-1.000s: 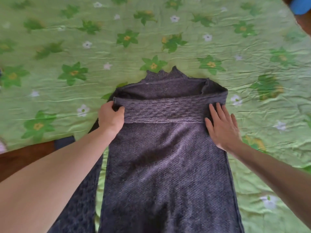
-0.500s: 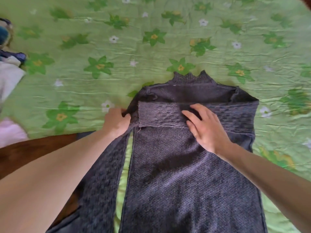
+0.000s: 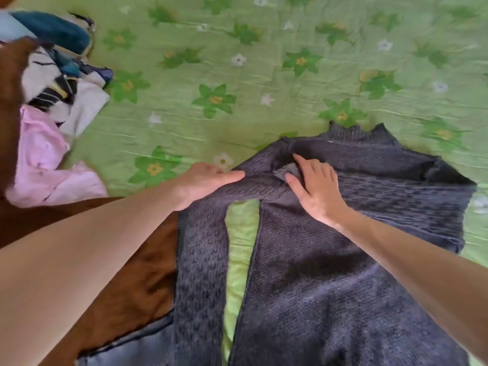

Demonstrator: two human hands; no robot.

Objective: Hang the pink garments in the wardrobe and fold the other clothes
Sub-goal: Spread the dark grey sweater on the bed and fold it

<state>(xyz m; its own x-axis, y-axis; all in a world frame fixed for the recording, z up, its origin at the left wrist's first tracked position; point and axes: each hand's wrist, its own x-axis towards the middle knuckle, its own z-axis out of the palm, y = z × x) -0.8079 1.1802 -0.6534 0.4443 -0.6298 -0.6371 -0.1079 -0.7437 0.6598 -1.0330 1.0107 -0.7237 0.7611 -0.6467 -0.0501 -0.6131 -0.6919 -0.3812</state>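
We find the dark knitted sweater (image 3: 330,260) at lower centre on the bed (image 3: 264,75), both hands, left (image 3: 203,180) and right (image 3: 317,188), flat with straight fingers on its left sleeve; we judge it soft, limp, best gripped at seams.

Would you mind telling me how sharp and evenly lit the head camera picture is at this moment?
Head view: soft daylight, no glare; the pink garment and clothes pile at the left edge are smeared by motion blur; the grey knit sweater shows its weave fairly clearly; wide-angle bending stretches both forearms near the bottom corners.
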